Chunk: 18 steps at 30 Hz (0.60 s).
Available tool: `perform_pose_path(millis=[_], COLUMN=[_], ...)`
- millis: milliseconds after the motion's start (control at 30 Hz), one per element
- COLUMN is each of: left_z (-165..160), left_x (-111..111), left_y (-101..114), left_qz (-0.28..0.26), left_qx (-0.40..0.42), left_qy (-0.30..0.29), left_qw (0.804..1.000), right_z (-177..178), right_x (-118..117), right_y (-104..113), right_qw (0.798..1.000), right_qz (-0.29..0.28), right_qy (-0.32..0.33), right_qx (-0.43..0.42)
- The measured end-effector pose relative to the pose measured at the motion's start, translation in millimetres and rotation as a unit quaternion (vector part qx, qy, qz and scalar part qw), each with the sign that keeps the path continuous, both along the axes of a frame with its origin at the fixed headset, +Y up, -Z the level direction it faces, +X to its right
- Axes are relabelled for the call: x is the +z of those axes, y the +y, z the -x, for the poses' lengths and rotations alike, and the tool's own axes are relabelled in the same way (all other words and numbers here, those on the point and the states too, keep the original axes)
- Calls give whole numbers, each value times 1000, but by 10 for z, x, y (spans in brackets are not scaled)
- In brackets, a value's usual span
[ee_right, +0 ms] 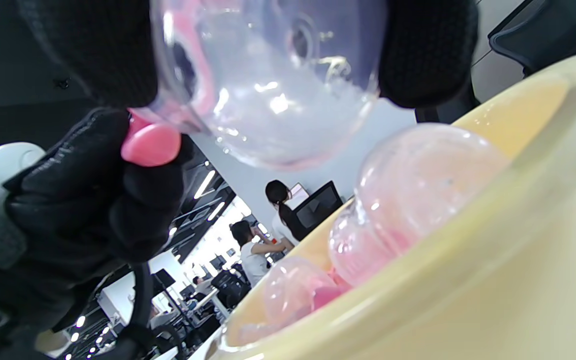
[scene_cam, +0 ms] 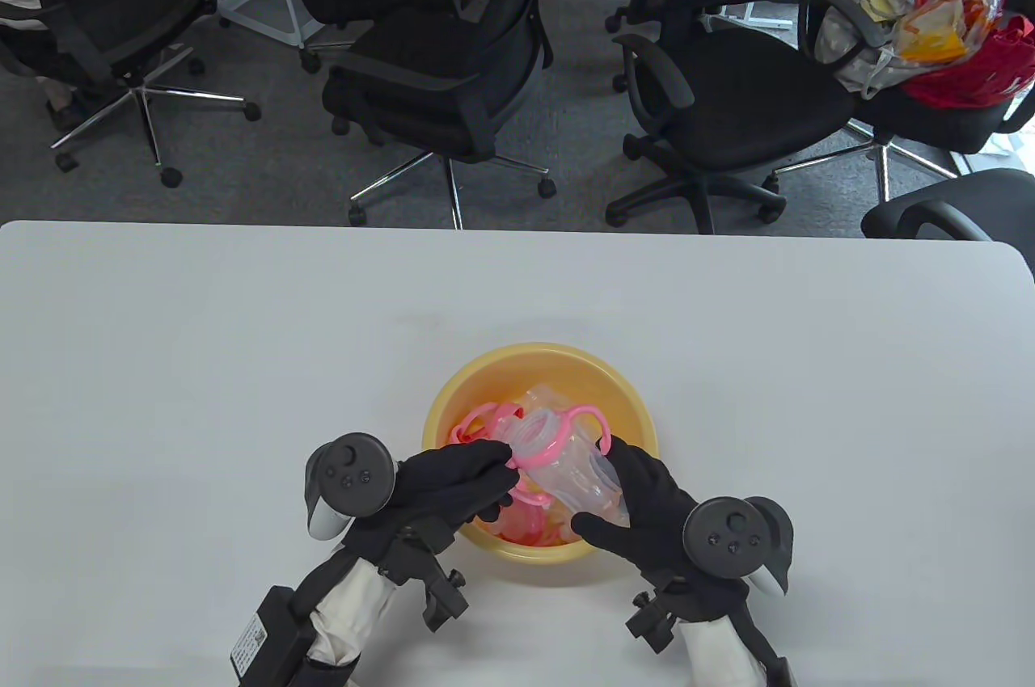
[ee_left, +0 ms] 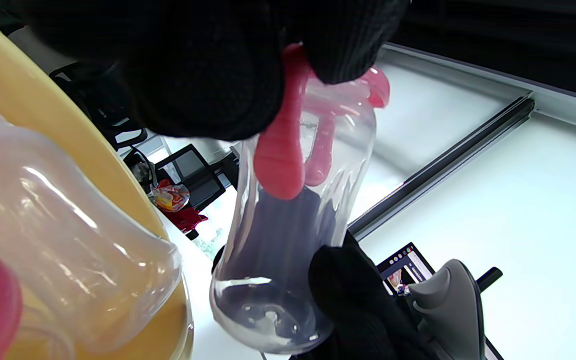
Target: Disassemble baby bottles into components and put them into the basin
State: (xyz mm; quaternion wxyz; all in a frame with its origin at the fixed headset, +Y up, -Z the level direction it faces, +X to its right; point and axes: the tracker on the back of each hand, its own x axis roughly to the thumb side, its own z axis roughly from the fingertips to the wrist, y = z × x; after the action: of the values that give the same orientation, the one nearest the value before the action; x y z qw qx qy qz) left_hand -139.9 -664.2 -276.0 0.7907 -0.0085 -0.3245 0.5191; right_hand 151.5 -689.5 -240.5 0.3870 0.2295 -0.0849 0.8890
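While the bottle (scene_cam: 578, 469) hangs over the near part of the yellow basin (scene_cam: 453, 396), right hand (scene_cam: 647, 497) curls round its base; left hand (scene_cam: 453, 481) pinches the pink handle ring (scene_cam: 538, 457) at its neck. Risk, as judged: smooth clear plastic slips if the ring is twisted off, dropping outside the rim. Left wrist view alone shows the bottle body empty; table view shows parts already in the basin.

Black-gloved hands (scene_cam: 558, 493), a clear bottle (scene_cam: 578, 469) with pink handles (scene_cam: 586, 420), yellow basin (scene_cam: 453, 404), white table (scene_cam: 242, 331).
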Motion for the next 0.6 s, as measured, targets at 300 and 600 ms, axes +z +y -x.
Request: perform_pose_path(millis=[300, 600], left_z=[66, 120], left_x=[15, -12], left_y=[33, 39], left_qz=[-9, 21], left_qx=[35, 58], left_qy=[36, 21], left_qw=[999, 998], right_z=[10, -31], right_x=[4, -7], right_y=[3, 33], right_qw=[1000, 999], right_qz=[-4, 8], right_qy=[-2, 26], right_qx=[6, 17])
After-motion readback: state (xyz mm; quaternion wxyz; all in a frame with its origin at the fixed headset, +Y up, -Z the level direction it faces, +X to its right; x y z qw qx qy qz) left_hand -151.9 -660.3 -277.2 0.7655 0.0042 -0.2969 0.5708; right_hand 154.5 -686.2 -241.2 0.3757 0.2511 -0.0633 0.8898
